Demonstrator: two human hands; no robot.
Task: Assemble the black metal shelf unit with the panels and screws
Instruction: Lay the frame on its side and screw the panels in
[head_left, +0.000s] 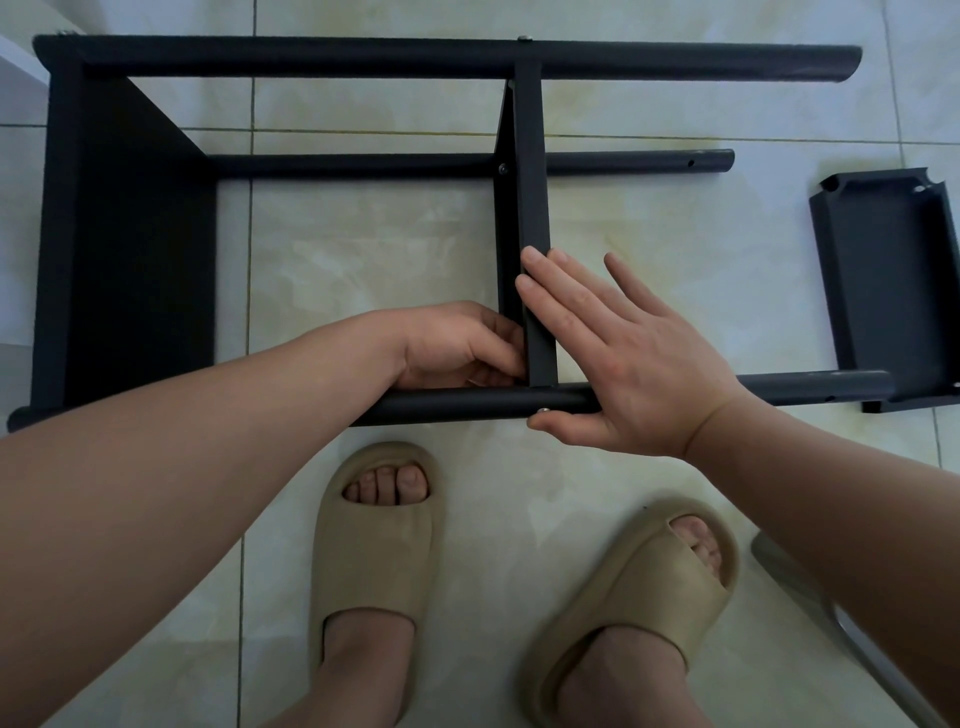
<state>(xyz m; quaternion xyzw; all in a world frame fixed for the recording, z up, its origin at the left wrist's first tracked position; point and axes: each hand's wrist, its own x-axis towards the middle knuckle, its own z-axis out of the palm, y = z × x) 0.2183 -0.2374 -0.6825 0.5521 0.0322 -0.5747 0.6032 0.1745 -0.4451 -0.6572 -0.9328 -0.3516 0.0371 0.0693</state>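
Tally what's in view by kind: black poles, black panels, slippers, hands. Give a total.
Black poles: 3 (far pole, middle pole, near pole)
Black panels: 3 (left panel, middle panel, loose panel)
Slippers: 2 (left slipper, right slipper)
Hands: 2 (left hand, right hand)
Total: 10
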